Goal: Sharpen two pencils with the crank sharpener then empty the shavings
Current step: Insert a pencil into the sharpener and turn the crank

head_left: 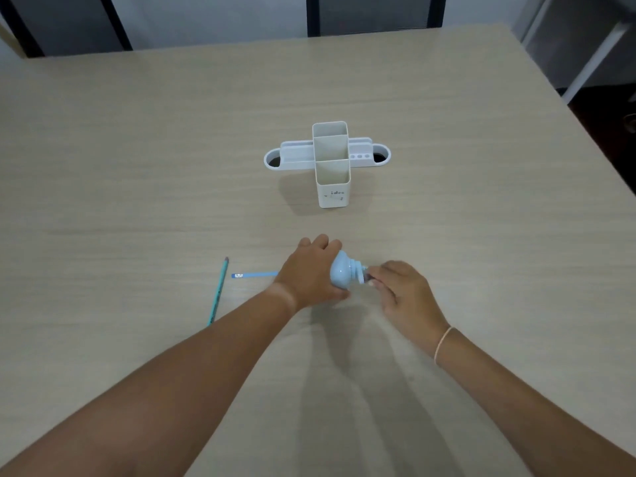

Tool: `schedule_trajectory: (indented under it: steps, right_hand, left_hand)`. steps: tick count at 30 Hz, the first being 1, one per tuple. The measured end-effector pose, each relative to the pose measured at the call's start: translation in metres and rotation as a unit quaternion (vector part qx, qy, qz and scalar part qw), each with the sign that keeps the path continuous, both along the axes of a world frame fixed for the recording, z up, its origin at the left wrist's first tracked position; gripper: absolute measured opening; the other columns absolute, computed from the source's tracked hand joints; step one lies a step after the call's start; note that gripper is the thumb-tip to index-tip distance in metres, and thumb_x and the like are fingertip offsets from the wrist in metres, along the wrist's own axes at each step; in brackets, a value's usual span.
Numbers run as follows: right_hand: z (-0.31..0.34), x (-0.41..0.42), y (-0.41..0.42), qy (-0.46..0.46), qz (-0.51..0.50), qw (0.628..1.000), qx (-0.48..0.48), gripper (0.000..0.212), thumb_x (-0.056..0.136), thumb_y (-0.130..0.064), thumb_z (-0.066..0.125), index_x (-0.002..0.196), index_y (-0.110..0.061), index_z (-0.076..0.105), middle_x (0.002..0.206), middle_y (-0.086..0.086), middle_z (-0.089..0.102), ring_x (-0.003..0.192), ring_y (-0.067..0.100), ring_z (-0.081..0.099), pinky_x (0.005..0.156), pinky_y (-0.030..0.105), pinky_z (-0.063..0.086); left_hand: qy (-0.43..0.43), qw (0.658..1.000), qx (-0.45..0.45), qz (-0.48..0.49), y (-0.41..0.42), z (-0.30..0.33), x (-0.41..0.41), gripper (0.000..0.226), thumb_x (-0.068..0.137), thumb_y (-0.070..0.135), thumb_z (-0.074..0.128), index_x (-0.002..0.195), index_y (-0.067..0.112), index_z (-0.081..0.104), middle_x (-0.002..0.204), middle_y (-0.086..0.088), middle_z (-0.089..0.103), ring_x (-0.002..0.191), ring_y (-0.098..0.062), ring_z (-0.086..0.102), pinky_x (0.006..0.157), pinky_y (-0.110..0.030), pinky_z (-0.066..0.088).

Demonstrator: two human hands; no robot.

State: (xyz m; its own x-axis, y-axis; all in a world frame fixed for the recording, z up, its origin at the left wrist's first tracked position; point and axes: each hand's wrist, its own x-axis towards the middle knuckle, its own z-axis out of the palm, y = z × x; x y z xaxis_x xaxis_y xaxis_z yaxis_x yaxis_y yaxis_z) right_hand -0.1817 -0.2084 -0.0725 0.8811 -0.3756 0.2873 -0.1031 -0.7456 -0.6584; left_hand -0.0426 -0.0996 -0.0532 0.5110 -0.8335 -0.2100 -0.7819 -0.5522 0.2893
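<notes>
The left hand (311, 270) is wrapped around the pale blue crank sharpener (340, 271), pinning it near the table's (137, 166) front centre. The right hand (395, 287) pinches the crank end — handle itself hidden. One pencil (254, 275) enters from the left; the second (219, 290) lies loose beside it. Advised: hold the body firm, crank evenly. Desk organiser (332, 180) reads "idea" — remaining print illegible.

"idea" printed on white desk organiser (333, 187) front compartment.
</notes>
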Motion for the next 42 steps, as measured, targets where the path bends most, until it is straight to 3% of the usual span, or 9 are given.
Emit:
schedule_trajectory:
  steps: [8,12,15,21,24,28,32,36,42]
  right_hand:
    - [-0.039,0.031,-0.012,0.172,-0.017,0.985,0.013,0.031,0.081,-0.012,0.043,0.073,0.004,0.068,0.072,0.023,0.065,0.072,0.035,0.063,0.065,0.033,0.045]
    - [-0.017,-0.015,0.011,0.08,0.009,0.996,0.041,0.032,0.082,-0.018,0.041,0.081,-0.001,0.068,0.066,0.013,0.062,0.07,0.015,0.048,0.065,0.013,0.034]
    - [0.006,0.004,0.0,-0.002,-0.021,0.999,0.029,0.031,0.081,-0.014,0.042,0.085,0.001,0.069,0.072,0.013,0.066,0.073,0.014,0.048,0.07,0.015,0.037]
    - [-0.025,0.052,-0.025,0.151,-0.039,0.987,0.048,0.038,0.073,-0.014,0.038,0.081,0.005,0.069,0.076,0.028,0.066,0.077,0.038,0.062,0.073,0.037,0.046]
    - [-0.04,0.012,-0.001,0.15,-0.011,0.988,0.033,0.035,0.077,-0.018,0.04,0.069,0.003,0.067,0.063,0.02,0.063,0.064,0.035,0.062,0.063,0.027,0.037]
    - [-0.008,-0.011,0.008,0.028,-0.01,0.999,0.039,0.03,0.082,-0.017,0.042,0.083,-0.002,0.068,0.067,0.002,0.059,0.07,0.014,0.049,0.069,0.005,0.032]
    - [0.0,0.038,-0.021,0.003,-0.052,0.999,0.009,0.025,0.083,-0.009,0.046,0.085,0.002,0.068,0.072,0.018,0.067,0.072,0.019,0.055,0.068,0.014,0.034]
    - [-0.031,0.052,-0.026,0.123,-0.05,0.99,0.046,0.026,0.076,-0.003,0.045,0.08,0.007,0.069,0.073,0.027,0.066,0.073,0.037,0.063,0.067,0.026,0.039]
    - [-0.018,-0.017,0.011,0.061,0.001,0.997,0.048,0.032,0.082,-0.018,0.041,0.079,-0.002,0.068,0.065,0.011,0.063,0.068,0.013,0.047,0.066,0.015,0.037]
  left_hand:
    - [0.0,1.0,-0.001,0.011,-0.001,0.0,-0.001,0.067,0.062,0.044,0.076,0.114,0.014,0.047,0.109,-0.005,0.05,0.087,-0.02,0.034,0.087,-0.041,0.046]
    - [0.004,1.0,0.005,0.002,0.001,0.002,-0.001,0.069,0.063,0.044,0.076,0.119,0.015,0.046,0.112,-0.004,0.049,0.088,-0.02,0.033,0.086,-0.039,0.046]
    - [0.0,1.0,0.0,0.006,0.0,0.001,-0.001,0.067,0.063,0.044,0.076,0.116,0.014,0.047,0.111,-0.005,0.049,0.087,-0.021,0.033,0.087,-0.036,0.042]
    - [0.003,1.0,-0.008,0.011,0.0,0.0,-0.003,0.066,0.063,0.045,0.076,0.114,0.014,0.047,0.108,-0.004,0.049,0.089,-0.021,0.036,0.086,-0.035,0.043]
    - [0.007,1.0,-0.008,0.015,0.001,0.001,-0.004,0.066,0.063,0.044,0.076,0.115,0.015,0.047,0.109,-0.003,0.048,0.093,-0.022,0.039,0.084,-0.035,0.045]
    - [0.01,1.0,-0.004,0.013,0.001,0.001,-0.003,0.068,0.063,0.044,0.077,0.117,0.015,0.046,0.111,-0.003,0.049,0.089,-0.021,0.033,0.086,-0.038,0.046]
    - [0.015,1.0,-0.006,0.018,0.0,0.002,-0.004,0.067,0.063,0.044,0.077,0.115,0.015,0.047,0.109,-0.003,0.049,0.09,-0.021,0.034,0.085,-0.038,0.046]
    - [0.008,1.0,-0.004,0.015,0.001,0.002,-0.004,0.067,0.063,0.043,0.077,0.115,0.015,0.046,0.109,-0.004,0.049,0.089,-0.021,0.034,0.085,-0.041,0.048]
    - [0.01,1.0,-0.001,0.012,0.001,0.002,-0.005,0.067,0.064,0.042,0.076,0.118,0.015,0.046,0.111,-0.003,0.048,0.09,-0.021,0.033,0.085,-0.04,0.048]
